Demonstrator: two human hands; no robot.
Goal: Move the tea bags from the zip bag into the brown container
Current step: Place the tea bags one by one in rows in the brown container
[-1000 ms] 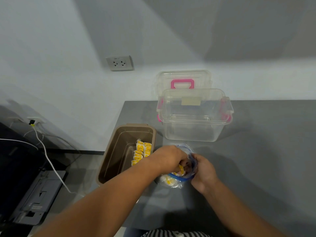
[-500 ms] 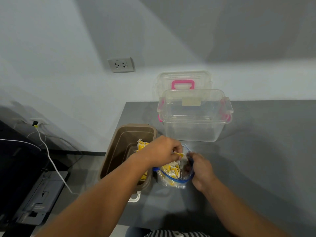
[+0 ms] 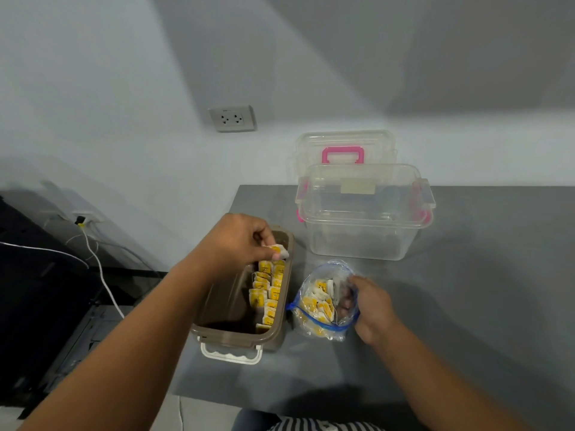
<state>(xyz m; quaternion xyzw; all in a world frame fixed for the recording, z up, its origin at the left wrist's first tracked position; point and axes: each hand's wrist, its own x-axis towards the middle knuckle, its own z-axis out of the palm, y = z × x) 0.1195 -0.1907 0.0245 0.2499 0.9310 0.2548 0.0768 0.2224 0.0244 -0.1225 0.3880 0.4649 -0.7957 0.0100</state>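
Head view: left hand (image 3: pixel 239 241) pinches tea bag (image 3: pixel 278 251) above far end of brown container (image 3: pixel 242 306), more bags inside. Right hand (image 3: pixel 367 303) grips open zip bag (image 3: pixel 320 303) mouth, just right of container.

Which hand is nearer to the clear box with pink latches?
Left. The left hand, holding a tea bag over the brown container, is just left of the clear box. The right hand holds the zip bag, farther in front.
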